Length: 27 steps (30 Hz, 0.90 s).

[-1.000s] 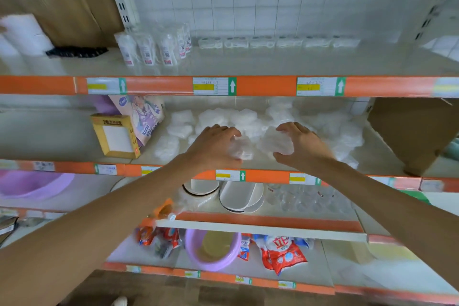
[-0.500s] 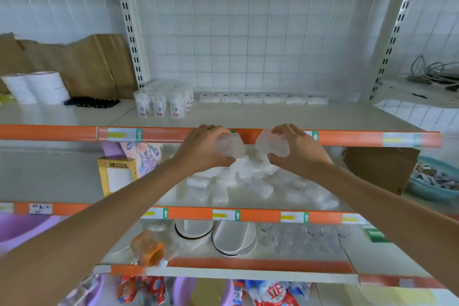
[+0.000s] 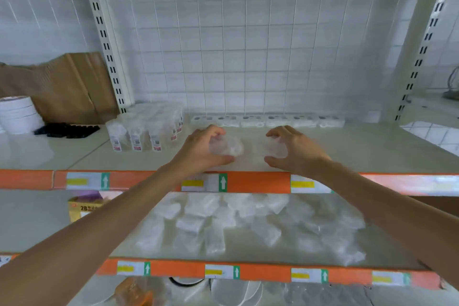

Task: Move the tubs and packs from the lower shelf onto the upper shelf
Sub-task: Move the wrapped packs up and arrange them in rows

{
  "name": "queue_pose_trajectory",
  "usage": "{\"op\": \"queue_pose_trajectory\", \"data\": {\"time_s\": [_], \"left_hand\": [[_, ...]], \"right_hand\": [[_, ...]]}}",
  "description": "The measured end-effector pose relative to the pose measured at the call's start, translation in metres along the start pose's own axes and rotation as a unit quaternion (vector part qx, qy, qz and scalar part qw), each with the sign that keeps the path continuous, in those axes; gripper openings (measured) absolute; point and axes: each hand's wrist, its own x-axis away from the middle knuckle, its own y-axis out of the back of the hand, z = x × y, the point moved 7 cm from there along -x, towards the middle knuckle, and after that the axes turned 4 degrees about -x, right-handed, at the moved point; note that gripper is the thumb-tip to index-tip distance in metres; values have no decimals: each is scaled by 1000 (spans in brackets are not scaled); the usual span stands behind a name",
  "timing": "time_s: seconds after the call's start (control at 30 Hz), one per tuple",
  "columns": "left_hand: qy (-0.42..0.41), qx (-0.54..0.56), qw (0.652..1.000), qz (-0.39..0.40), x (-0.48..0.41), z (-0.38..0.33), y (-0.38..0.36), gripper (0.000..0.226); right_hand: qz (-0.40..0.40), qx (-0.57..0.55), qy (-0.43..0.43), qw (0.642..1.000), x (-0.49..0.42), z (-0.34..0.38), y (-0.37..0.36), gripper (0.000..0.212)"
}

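Both my hands are over the upper shelf [image 3: 360,151], just behind its orange front rail. My left hand [image 3: 201,149] grips a clear pack [image 3: 229,146] with curled fingers. My right hand [image 3: 295,149] holds a second clear pack [image 3: 275,149] between thumb and fingers. Both packs sit at or just above the shelf surface; contact is unclear. On the lower shelf [image 3: 37,221] a heap of several clear packs [image 3: 248,226] lies spread across the middle.
Several small labelled tubs [image 3: 146,131] stand on the upper shelf left of my hands, with a row of white packs [image 3: 268,120] along the back grid. Black items [image 3: 67,130], white rolls [image 3: 18,114] and cardboard [image 3: 64,87] lie far left. A yellow box [image 3: 84,208] stands on the lower shelf.
Both hands took a pack each from the lower shelf's heap, lifted them past the orange rail, and now have them over the upper shelf. The view tilted upward.
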Motion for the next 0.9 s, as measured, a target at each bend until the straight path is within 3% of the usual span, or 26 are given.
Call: {"op": "queue_pose_trajectory", "data": {"time_s": [0.23,0.47,0.73,0.8,0.9], "left_hand": [[36,-7,999,22,-70,26,-11,62],[39,-12,999,32,-109,50,-19,58],[15,36,999,26,-149,55,-19,57],[3,47,998,35,-155,51,-23,57],[-12,54,997,47,-161,46,-30,61]], "right_hand": [[105,14,45,993,-78,-25,-34,62],[136,-3,69,988,-116,-42,-53,58],[192,-70,44,978,-124,-55,-58,72],[149,-127,43,980,-125,-50,-47,63],[22,-252,-12,967,-139,-47,-26,45]]}}
